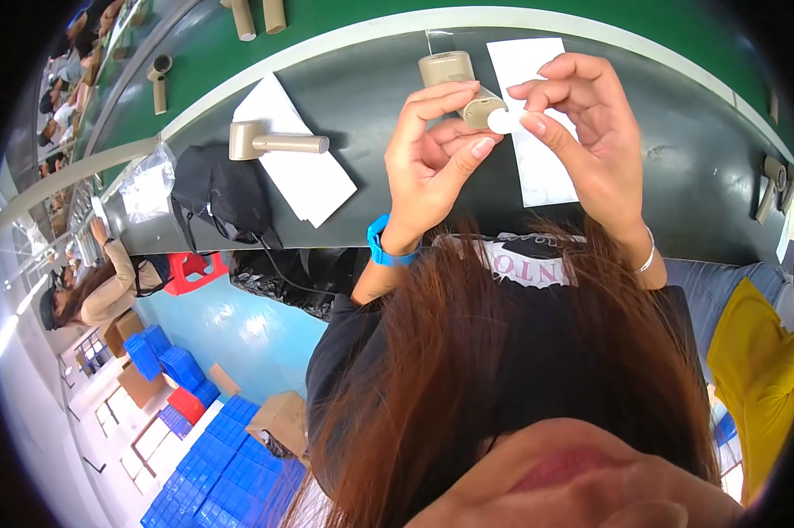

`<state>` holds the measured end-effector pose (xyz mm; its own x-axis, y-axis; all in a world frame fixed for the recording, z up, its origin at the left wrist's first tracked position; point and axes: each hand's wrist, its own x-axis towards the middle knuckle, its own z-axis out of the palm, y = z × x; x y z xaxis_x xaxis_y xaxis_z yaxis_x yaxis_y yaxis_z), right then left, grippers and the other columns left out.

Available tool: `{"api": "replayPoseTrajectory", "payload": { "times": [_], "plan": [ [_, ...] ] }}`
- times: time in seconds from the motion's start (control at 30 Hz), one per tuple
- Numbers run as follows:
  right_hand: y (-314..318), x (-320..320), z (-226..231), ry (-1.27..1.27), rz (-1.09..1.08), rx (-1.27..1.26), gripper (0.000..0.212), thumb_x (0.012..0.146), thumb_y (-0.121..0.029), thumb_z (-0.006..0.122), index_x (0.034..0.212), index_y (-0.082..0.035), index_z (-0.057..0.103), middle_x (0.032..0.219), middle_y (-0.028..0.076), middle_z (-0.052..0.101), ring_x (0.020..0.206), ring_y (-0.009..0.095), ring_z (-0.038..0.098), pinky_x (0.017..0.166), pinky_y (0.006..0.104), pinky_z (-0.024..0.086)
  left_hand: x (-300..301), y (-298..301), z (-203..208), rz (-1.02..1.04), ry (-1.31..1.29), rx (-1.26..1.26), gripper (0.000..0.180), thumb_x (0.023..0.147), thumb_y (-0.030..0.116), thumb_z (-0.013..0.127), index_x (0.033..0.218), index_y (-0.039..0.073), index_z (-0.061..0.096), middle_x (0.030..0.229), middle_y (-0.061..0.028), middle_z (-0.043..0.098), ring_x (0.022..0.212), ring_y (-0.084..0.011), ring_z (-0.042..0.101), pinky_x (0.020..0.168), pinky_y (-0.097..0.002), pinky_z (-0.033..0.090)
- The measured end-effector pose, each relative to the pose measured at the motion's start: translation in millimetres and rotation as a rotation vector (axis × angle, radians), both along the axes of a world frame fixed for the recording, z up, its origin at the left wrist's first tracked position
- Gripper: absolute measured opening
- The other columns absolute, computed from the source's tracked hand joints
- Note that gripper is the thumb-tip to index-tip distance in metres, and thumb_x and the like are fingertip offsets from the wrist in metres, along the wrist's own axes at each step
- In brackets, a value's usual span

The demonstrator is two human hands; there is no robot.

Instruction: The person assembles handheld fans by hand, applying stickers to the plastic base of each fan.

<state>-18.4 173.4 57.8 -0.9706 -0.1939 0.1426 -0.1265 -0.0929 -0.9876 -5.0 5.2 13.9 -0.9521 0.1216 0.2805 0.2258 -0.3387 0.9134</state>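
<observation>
In my left hand (436, 154) is a beige hair dryer (446, 69); the fingers and thumb close round its handle, whose end faces my right hand (590, 132). A small white disc (503, 121), like a round sticker, sits at the handle's end. My right thumb and forefinger pinch at the disc's edge, the other fingers curled loosely. Beneath my hands a white sheet (546, 180) lies on the dark tabletop (379, 79). Another beige hair dryer (274, 143) rests to the left on a stack of white sheets (313, 195).
Left on the table are a black bag (223, 195) and a clear plastic bag (149, 187). Beyond the pale rim runs a green surface (344, 19) with more dryers. Another dryer (771, 187) lies far right. A person (106, 286) works at left, near a red stool (190, 271).
</observation>
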Motion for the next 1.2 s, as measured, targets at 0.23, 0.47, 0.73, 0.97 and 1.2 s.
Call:
{"api": "replayPoseTrajectory", "payload": {
  "times": [0.23, 0.47, 0.73, 0.97, 1.2],
  "plan": [
    [-1.8, 0.6, 0.1, -0.003, 0.005, 0.046, 0.035, 0.081, 0.004, 0.062, 0.107, -0.003, 0.041, 0.083, 0.006, 0.058, 0.099, 0.019, 0.059, 0.086, 0.0308, 0.045, 2.3, 1.9, -2.2, -0.041, -0.004, 0.028, 0.031, 0.085, -0.006, 0.055, 0.115, -0.005, 0.048, 0.124, -0.0173, 0.041, 0.101, -0.0269, 0.059, 0.085, -0.0382, 0.054],
    [-0.1, 0.8, -0.7, -0.031, -0.003, 0.042, 0.033, 0.081, 0.004, 0.063, 0.104, -0.004, 0.040, 0.083, 0.006, 0.057, 0.097, 0.018, 0.059, 0.084, 0.0297, 0.046, 2.2, 5.8, -3.3, -0.043, -0.013, 0.020, 0.028, 0.086, -0.004, 0.053, 0.114, -0.005, 0.048, 0.124, -0.0167, 0.042, 0.102, -0.0266, 0.058, 0.085, -0.0379, 0.055],
    [-0.9, 0.0, 0.4, -0.026, 0.005, 0.050, 0.032, 0.081, 0.004, 0.062, 0.103, -0.004, 0.040, 0.083, 0.006, 0.056, 0.096, 0.017, 0.059, 0.084, 0.0295, 0.046, 2.6, 6.3, -2.2, -0.030, -0.013, 0.015, 0.027, 0.087, -0.004, 0.053, 0.113, -0.005, 0.049, 0.123, -0.0167, 0.042, 0.101, -0.0268, 0.058, 0.084, -0.0383, 0.055],
    [-2.1, -0.2, -1.3, -0.028, 0.014, 0.044, 0.030, 0.081, 0.004, 0.062, 0.101, -0.003, 0.041, 0.083, 0.005, 0.056, 0.095, 0.017, 0.059, 0.083, 0.0291, 0.047, 3.2, 5.6, -3.5, -0.017, -0.010, 0.009, 0.026, 0.087, -0.005, 0.052, 0.113, -0.006, 0.049, 0.123, -0.0169, 0.042, 0.102, -0.0268, 0.058, 0.085, -0.0385, 0.055],
    [-4.2, 1.5, 2.5, -0.027, 0.001, 0.069, 0.029, 0.081, 0.005, 0.061, 0.101, -0.003, 0.041, 0.083, 0.005, 0.056, 0.094, 0.016, 0.059, 0.082, 0.0285, 0.047, 4.2, 5.5, -3.0, -0.022, -0.008, 0.025, 0.026, 0.087, -0.005, 0.052, 0.113, -0.005, 0.049, 0.123, -0.0172, 0.042, 0.102, -0.0264, 0.058, 0.085, -0.0385, 0.055]
  ]
}}
